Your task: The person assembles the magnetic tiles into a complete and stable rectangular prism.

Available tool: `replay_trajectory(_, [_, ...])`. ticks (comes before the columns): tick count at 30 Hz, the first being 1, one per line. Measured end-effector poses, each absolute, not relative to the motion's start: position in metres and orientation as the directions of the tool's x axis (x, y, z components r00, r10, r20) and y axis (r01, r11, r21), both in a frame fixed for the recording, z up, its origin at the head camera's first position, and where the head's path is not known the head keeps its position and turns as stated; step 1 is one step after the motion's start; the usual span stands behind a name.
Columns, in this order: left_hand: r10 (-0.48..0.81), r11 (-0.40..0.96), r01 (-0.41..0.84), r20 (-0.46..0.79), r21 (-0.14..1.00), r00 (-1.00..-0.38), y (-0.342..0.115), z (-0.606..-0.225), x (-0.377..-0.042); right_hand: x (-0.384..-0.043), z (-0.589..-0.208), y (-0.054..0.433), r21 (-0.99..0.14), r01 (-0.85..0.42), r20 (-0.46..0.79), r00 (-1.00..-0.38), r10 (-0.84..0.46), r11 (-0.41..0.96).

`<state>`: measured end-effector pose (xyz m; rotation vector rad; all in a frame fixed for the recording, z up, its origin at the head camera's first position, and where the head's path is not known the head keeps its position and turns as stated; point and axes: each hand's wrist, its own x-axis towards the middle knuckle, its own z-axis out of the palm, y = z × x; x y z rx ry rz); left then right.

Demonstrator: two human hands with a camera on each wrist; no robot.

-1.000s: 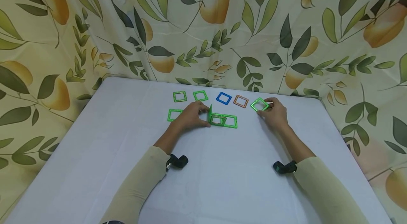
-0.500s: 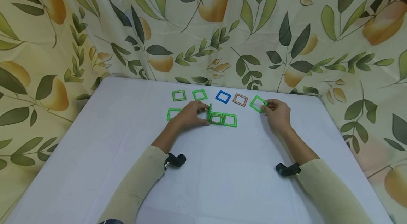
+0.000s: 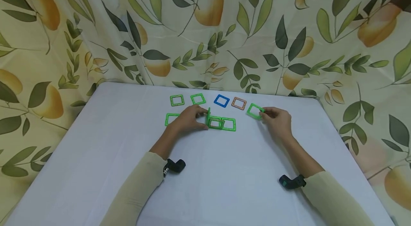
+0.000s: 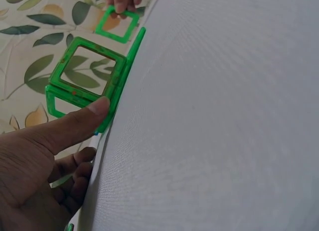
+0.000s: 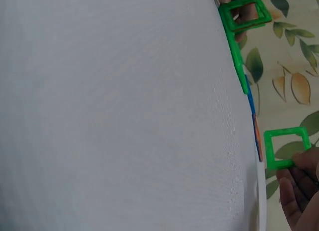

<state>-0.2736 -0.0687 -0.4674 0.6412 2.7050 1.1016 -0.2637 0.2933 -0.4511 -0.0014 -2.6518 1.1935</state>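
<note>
My left hand (image 3: 189,118) grips the left side of a small structure of green magnetic tiles, thumb at the near lower corner. In that structure an upright tile (image 3: 208,117) stands at the left. A tilted tile (image 4: 119,81) joins it, and a flat tile (image 3: 229,130) lies to the right. My right hand (image 3: 278,122) pinches a green square magnetic tile (image 3: 249,108) by its right corner, between thumb and fingers. This tile is tilted up and apart from the structure, as the right wrist view shows. My left fingertips are partly hidden in the head view.
Along the back of the white table (image 3: 205,183) lie two green tiles (image 3: 171,101), a blue tile (image 3: 216,99) and an orange tile (image 3: 234,101). Another green tile (image 3: 166,119) is partly covered by my left hand. A patterned curtain (image 3: 192,47) hangs behind.
My right hand has shifted its hold to the tile's right corner and brought the tile up and slightly closer to the structure. My left hand stays on the structure; the head view has shifted a little.
</note>
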Motion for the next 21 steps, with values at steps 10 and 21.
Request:
replay_trajectory(10, [0.436,0.641,0.323,0.016,0.696,-0.900,-0.070,-0.471,-0.272,-0.247,-0.449,0.280,-0.722,-0.198,0.279,-0.960,0.016,0.663])
replay_trajectory(21, [0.440,0.646,0.334,0.023,0.687,-0.898,-0.068,-0.470,-0.272,-0.231,-0.445,0.268,-0.723,-0.267,0.279,-0.957,-0.084,0.637])
